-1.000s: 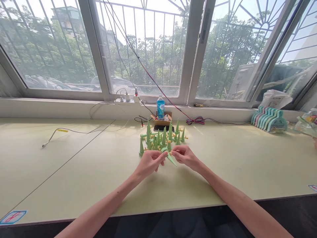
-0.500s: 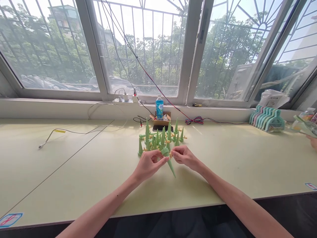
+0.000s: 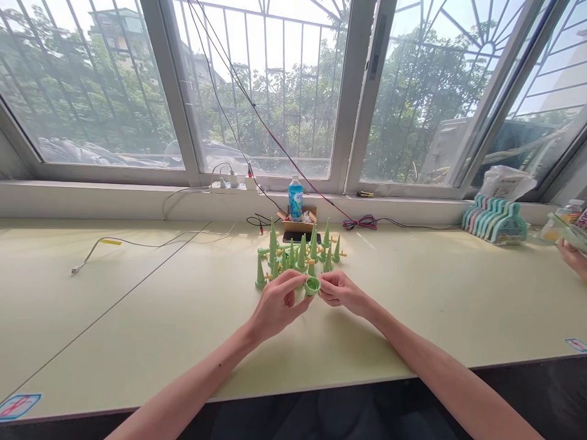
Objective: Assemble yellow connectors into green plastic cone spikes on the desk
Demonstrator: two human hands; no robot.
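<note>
Between both hands is a green plastic plant watering spike (image 3: 312,286), its round, hollow open end facing me; its pointed end is hidden. My left hand (image 3: 279,304) is closed around its left side, thumb below and fingers above. From the right, my right hand (image 3: 343,289) pinches at the spike's side, where a bit of the small yellow valve shows under the fingertips. Just beyond the hands, several more green watering spikes (image 3: 300,253) stand point up on the table, some with yellow valves sticking out sideways.
Behind the spikes lie a dark phone (image 3: 301,237) and a small cardboard box (image 3: 298,225) with a blue bottle (image 3: 296,198). Cables (image 3: 360,222) run along the pale table (image 3: 174,324). Small hangers (image 3: 498,221) stand at right, near another person's hand (image 3: 573,256).
The watering spike has been turned so its open end faces me instead of its tip pointing down toward me. At the far right, the other person's hand has come further into view.
</note>
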